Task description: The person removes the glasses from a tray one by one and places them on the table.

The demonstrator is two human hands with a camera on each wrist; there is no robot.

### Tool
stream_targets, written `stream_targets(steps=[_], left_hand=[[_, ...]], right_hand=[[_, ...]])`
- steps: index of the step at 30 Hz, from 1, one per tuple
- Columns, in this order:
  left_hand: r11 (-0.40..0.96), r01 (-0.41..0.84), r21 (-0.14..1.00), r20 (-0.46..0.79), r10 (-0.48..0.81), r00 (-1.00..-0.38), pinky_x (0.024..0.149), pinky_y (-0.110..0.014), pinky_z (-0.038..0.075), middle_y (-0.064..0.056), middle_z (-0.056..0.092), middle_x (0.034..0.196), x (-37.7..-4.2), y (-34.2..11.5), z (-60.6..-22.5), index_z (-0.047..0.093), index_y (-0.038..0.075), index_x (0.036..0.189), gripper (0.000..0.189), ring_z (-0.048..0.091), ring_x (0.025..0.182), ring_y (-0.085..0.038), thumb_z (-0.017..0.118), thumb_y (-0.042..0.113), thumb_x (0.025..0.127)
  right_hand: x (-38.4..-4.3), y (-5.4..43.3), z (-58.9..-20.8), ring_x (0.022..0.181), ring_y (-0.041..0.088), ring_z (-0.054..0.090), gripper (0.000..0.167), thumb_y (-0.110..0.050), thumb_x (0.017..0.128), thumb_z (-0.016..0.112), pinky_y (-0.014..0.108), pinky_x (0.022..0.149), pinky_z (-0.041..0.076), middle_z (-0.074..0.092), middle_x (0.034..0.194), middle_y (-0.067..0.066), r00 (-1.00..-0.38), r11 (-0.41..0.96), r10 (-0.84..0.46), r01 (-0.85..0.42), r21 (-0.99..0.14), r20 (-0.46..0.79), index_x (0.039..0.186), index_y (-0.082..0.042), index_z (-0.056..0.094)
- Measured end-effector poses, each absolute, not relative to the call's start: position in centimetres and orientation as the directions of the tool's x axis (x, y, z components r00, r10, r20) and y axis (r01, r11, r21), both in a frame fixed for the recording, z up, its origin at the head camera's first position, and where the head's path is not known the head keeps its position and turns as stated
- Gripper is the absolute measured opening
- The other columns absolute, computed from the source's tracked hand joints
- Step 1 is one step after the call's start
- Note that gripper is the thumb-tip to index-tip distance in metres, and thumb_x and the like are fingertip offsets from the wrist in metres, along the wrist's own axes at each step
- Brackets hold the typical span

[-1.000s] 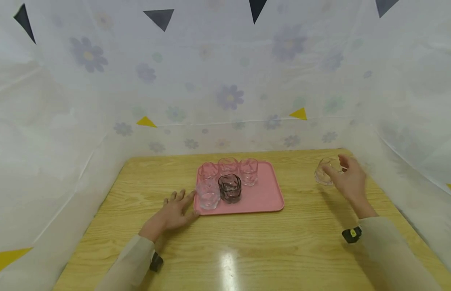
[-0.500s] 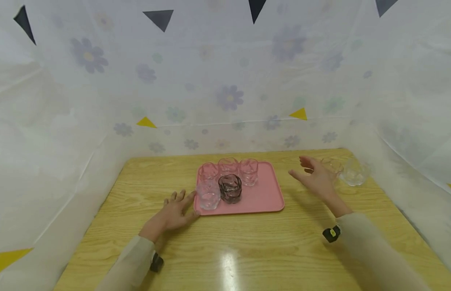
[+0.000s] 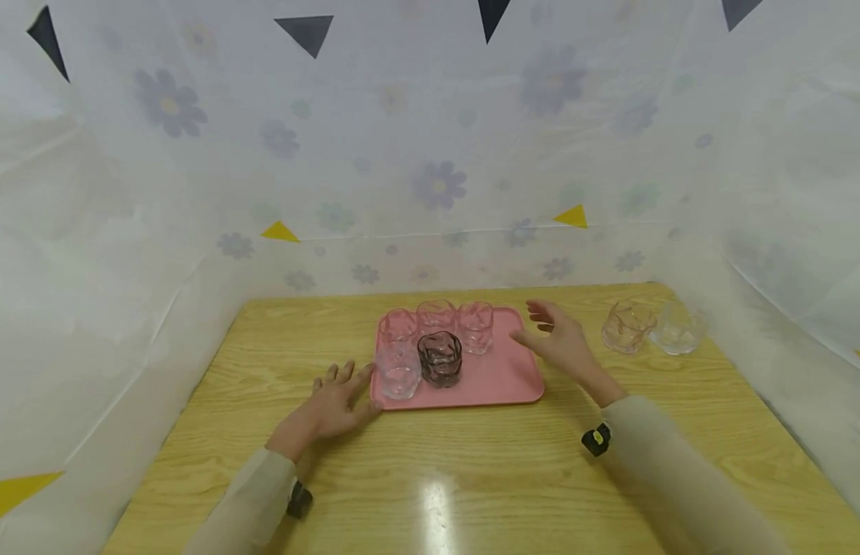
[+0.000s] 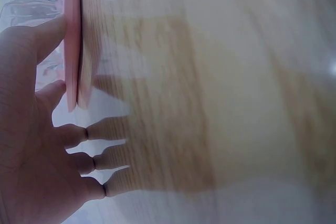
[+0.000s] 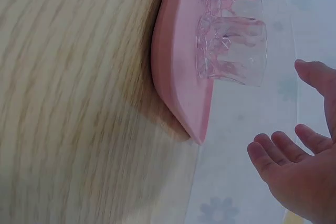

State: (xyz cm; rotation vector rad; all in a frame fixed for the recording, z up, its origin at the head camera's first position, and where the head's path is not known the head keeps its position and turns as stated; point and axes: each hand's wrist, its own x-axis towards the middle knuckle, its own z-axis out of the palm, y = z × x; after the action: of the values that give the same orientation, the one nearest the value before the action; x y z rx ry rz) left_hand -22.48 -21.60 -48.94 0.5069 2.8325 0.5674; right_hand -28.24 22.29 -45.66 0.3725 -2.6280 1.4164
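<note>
A pink tray point(image 3: 499, 378) lies mid-table with several faceted glass tumblers on it. Along its back stand three pinkish tumblers, one of them the right-hand tumbler point(image 3: 475, 327). In front are a clear tumbler point(image 3: 400, 374) and a smoky dark tumbler point(image 3: 440, 361). My left hand point(image 3: 333, 405) rests at the tray's left end, fingers spread, with thumb and forefinger touching the rim point(image 4: 72, 51). Above the tray's right edge hovers my right hand point(image 3: 558, 339), fingers loosely bent and holding nothing. The right wrist view shows this hand point(image 5: 299, 166) apart from the nearest tumbler point(image 5: 231, 51).
At the table's back right stand a pinkish tumbler point(image 3: 626, 330) and a clear tumbler point(image 3: 677, 331), side by side. White flower-patterned sheeting point(image 3: 437, 139) walls the wooden table point(image 3: 374, 478) at the back and both sides.
My right hand has released the pinkish tumbler at the back right and moved left to the tray's right edge. My left hand and the tray have stayed put.
</note>
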Motion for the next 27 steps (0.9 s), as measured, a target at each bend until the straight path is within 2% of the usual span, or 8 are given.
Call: stream_targets(steps=[9,15,27], left_hand=[[0.865,0.293,0.407,-0.131,0.373,-0.918,0.120,-0.083,0.008,-0.037,0.019,0.169,-22.3,-21.6,-48.9,0.027,0.019,0.169,0.080,0.010,0.154,-0.065,0.053,0.058,0.104],[0.860,0.301,0.411,-0.113,0.376,-0.920,0.120,-0.083,0.008,-0.037,0.019,0.169,-22.2,-21.5,-48.8,0.028,0.018,0.169,0.079,0.011,0.154,-0.066,0.054,0.055,0.104],[0.861,0.302,0.408,-0.119,0.379,-0.918,0.119,-0.084,0.009,-0.037,0.019,0.169,-22.3,-21.5,-48.8,0.028,0.018,0.169,0.079,0.011,0.154,-0.066,0.053,0.056,0.104]], right_hand=[[-29.1,19.7,-46.6,0.140,0.048,0.053,0.079,-0.030,0.094,0.081,0.059,0.115,0.047,0.052,0.153,0.027,-0.966,0.491,-0.190,-0.250,-0.834,0.178,0.159,-0.006,0.042],[-29.8,18.1,-47.0,0.138,0.048,0.054,0.080,-0.025,0.094,0.082,0.060,0.116,0.046,0.051,0.154,0.028,-0.965,0.491,-0.215,-0.239,-0.838,0.149,0.158,-0.002,0.041],[-30.6,16.4,-47.8,0.139,0.045,0.054,0.089,-0.027,0.093,0.083,0.058,0.114,0.049,0.049,0.157,0.024,-0.973,0.492,-0.207,-0.193,-0.849,0.101,0.163,-0.007,0.032]])
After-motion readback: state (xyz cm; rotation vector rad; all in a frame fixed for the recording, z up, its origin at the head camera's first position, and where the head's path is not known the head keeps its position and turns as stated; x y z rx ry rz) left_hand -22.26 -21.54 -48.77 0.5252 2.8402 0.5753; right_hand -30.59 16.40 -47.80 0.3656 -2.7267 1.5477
